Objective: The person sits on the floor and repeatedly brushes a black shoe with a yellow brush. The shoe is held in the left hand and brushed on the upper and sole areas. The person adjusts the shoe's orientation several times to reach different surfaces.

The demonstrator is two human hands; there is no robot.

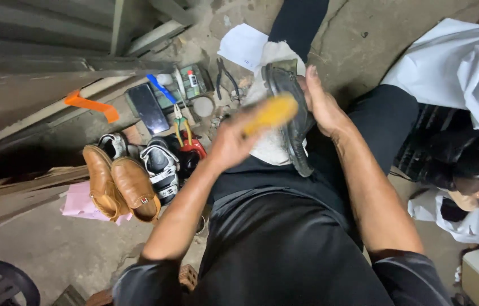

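Rough concrete floor [358,45]; left hand [229,141] grips a blurred, seemingly yellow brush [270,113], right hand [321,105] clasps the dark shoe [293,122].

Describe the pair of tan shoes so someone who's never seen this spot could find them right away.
Start at the person's left hand, then look down-left to the concrete floor. The tan leather loafers lie side by side on a pink sheet. They are the only brown pair; the sandals beside them are black and white.

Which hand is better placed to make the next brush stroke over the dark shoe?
Left, probably: the left hand already grips the yellow brush against the dark shoe, while the right hand steadies it.
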